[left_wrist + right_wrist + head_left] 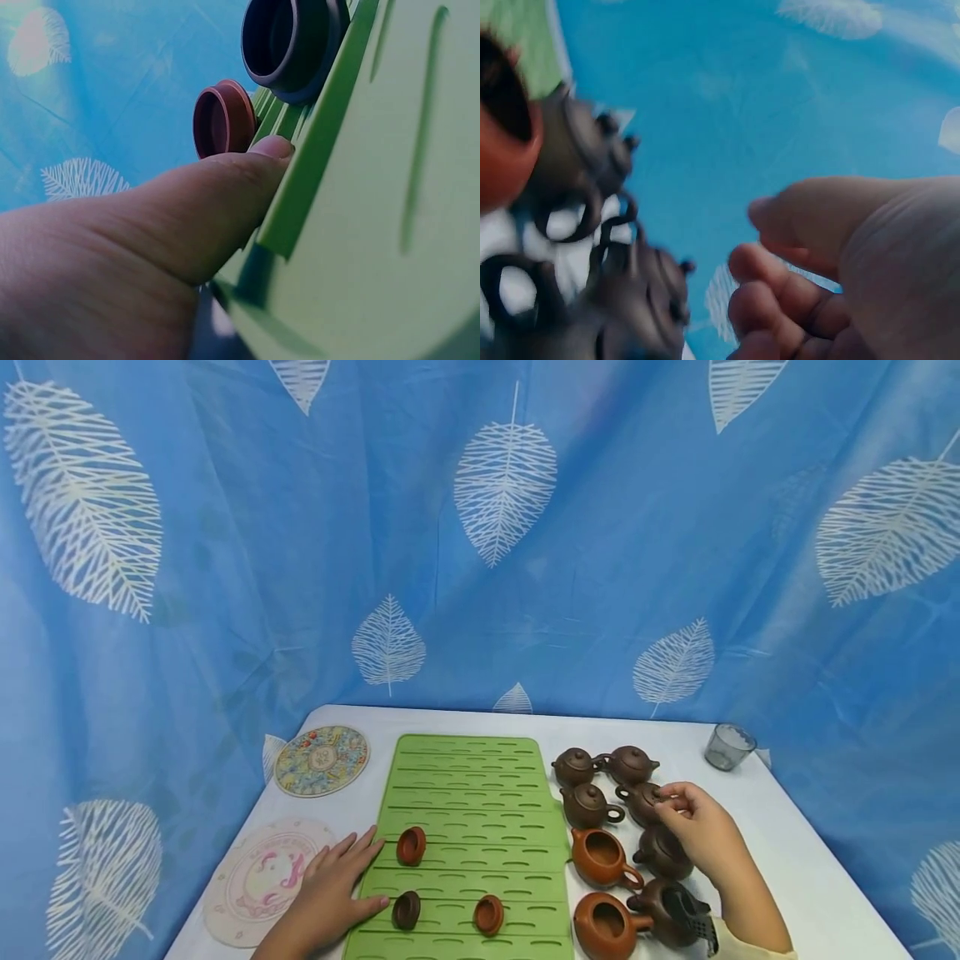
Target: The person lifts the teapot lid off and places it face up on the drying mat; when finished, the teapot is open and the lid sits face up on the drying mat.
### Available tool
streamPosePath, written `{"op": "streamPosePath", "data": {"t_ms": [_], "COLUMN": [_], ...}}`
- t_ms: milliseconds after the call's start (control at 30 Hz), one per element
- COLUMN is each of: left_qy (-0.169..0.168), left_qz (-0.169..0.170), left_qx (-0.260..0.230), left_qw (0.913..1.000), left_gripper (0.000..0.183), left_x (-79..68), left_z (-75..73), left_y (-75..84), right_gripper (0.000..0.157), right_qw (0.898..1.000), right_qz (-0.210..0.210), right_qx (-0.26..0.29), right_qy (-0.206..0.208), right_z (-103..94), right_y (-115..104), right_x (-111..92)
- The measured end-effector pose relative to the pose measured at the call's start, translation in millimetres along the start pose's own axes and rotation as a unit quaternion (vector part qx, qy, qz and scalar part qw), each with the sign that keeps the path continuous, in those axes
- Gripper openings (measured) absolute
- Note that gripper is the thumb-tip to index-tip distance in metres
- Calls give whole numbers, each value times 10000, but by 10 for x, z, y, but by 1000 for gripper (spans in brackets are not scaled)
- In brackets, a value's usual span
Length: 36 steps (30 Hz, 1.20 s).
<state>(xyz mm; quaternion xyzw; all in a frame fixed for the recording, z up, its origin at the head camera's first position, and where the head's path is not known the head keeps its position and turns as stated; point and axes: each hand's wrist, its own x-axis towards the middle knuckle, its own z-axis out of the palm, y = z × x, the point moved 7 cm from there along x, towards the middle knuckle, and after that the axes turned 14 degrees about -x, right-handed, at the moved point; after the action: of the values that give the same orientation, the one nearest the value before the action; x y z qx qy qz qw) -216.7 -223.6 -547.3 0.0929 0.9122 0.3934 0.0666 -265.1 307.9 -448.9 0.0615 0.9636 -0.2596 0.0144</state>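
Fingers [678,790] of the right hand [703,827] loosely bent at the knob of a dark teapot [639,807]; contact can't be told from the head view. Right wrist view: nothing visible between them, thumb and fingertips just beside the pots. Left hand [330,893]: fingers apart, flat at the near-left edge of the green mat [465,793], thumb on it, gripping nothing.

Dark teapot sits right of the mat on the white worktop [813,893], in a cluster with other dark pots and two lidless orange teapots [600,857]. Three loose lids on the mat: two reddish lids [488,916], one dark lid [406,910].

Step in hand, my read: lid work at this pot; setting down or lifting off, can't tell. Next move probably calls for either a light pinch on the knob and a straight lift, or a clean withdrawal upward, clear of neighbouring spouts and handles.
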Motion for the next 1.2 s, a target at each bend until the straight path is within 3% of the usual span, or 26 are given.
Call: {"op": "streamPosePath", "data": {"t_ms": [133, 467, 733, 1033, 1200], "left_qy": [34, -58, 78, 5, 38], "left_qz": [15, -56, 95, -2, 18], "left_qx": [7, 26, 121, 152, 156], "left_qw": [10000, 10000, 9999, 9999, 9999], "left_gripper": [87, 87, 87, 89, 89], "left_x": [-15, -50, -21, -20, -7], "left_z": [-10, -14, -15, -11, -16], "left_y": [10, 1, 25, 15, 20], "right_gripper": [38, 36, 36, 31, 23], "right_qw": [9988, 9964, 9946, 9935, 9939], "right_qz": [12, 120, 341, 333, 178], "right_qx": [-430, -478, -784, -892, -1071], "right_qy": [-250, -685, -590, -628, -189], "right_z": [63, 250, 210, 245, 161], "right_y": [137, 341, 421, 425, 357], "right_x": [-30, -119, -103, -145, -149]}}
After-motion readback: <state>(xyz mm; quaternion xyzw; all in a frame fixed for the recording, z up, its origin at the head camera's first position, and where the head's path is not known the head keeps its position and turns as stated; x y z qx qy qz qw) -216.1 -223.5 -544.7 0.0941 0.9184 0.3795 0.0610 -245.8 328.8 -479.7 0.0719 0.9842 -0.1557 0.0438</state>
